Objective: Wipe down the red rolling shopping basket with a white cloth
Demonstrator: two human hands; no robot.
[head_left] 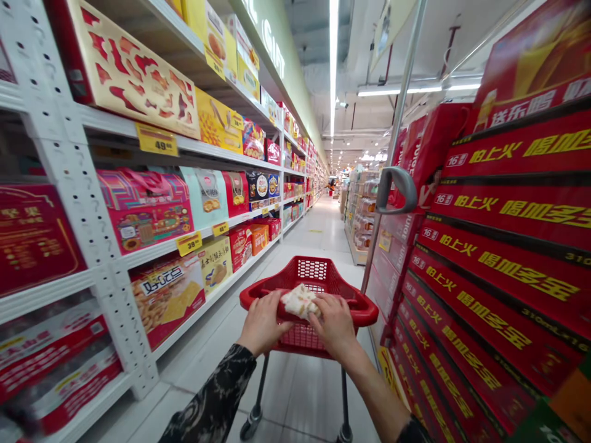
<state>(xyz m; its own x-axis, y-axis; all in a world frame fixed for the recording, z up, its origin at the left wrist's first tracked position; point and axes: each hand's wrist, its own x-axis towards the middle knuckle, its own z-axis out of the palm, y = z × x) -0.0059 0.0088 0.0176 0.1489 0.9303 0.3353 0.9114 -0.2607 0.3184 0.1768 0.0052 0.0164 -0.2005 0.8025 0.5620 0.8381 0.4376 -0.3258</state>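
Note:
A red plastic shopping cart (pixel 308 284) stands in front of me in a supermarket aisle. My left hand (pixel 263 322) and my right hand (pixel 335 325) rest on its near rim, fingers curled. Between them both hands grip a small pale packet with speckled wrapping (pixel 299 301), held just above the cart's basket. The cart's basket looks empty through the mesh. My left sleeve is dark and patterned.
White shelves (pixel 108 271) of boxed biscuits and gift packs with yellow price tags line the left. Stacked red drink cartons (pixel 489 258) fill the right, with a grey handle on a pole (pixel 392 184) beside them. The tiled aisle floor (pixel 318 231) runs ahead; a person stands far off.

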